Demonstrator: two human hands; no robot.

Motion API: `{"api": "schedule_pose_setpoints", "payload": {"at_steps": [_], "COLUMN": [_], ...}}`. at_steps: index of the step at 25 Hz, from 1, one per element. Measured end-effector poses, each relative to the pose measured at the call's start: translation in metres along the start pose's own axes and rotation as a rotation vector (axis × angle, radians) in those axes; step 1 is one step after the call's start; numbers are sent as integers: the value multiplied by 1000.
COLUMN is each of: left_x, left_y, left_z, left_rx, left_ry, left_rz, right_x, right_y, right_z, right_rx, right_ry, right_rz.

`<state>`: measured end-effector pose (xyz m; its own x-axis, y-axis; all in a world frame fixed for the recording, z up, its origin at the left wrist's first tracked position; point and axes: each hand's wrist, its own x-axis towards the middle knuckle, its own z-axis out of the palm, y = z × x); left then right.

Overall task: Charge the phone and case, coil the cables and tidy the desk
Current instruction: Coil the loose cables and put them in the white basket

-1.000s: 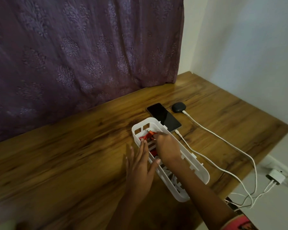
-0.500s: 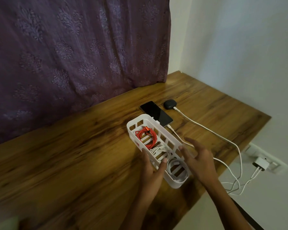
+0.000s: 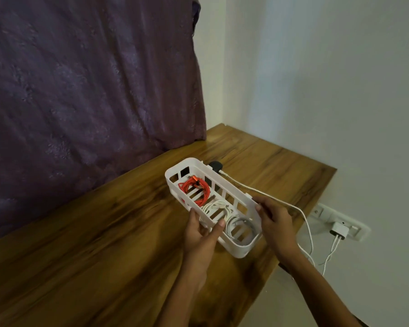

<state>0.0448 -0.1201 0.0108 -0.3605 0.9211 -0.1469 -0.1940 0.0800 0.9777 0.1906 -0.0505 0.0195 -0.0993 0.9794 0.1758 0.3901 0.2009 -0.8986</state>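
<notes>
A white slotted basket (image 3: 172, 185) is held over the wooden desk (image 3: 104, 232), tilted, near the desk's right edge. My left hand (image 3: 202, 232) grips its near long side, thumb over the rim. My right hand (image 3: 275, 220) holds its far long side. Inside lie a coiled red cable (image 3: 195, 190), a coiled white cable (image 3: 216, 207) and a coiled grey-white cable (image 3: 240, 227). Behind the basket the black earbud case (image 3: 215, 165) shows, with a white charging cable (image 3: 281, 201) plugged into it. The phone is hidden behind the basket.
A wall socket strip (image 3: 340, 220) to the right carries a white charger (image 3: 339, 232) with two white leads hanging off the desk edge. A purple curtain (image 3: 80, 90) hangs behind the desk. White walls close the corner at the right.
My right hand left the red cable inside the basket and took hold of its far side. Both hands have lifted and shifted the basket, which now covers the phone.
</notes>
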Motion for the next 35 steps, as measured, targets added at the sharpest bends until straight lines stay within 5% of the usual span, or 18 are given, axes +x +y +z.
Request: {"api": "schedule_pose_setpoints", "payload": {"at_steps": [8,18,30,32,35], "left_x": [110,278,323,326,341], "left_y": [42,11,-31,-31,-31], "left_z": [91,223,265,264,255], "left_rx": [15,61,166,194,289], "left_ry": [-61,9,45,96,182], "left_rz": [139,-9,-123,-117,-97], "right_x": [137,324,357,340,312], "right_y": [4,100,168,170,190], "right_z": [-58,-100,-103,-105,-104], "right_rx": [69,71,80,-158,-718], "right_ry": [119,145,132,163,-29], "right_rz": [-79,57,229,-16,-741]}}
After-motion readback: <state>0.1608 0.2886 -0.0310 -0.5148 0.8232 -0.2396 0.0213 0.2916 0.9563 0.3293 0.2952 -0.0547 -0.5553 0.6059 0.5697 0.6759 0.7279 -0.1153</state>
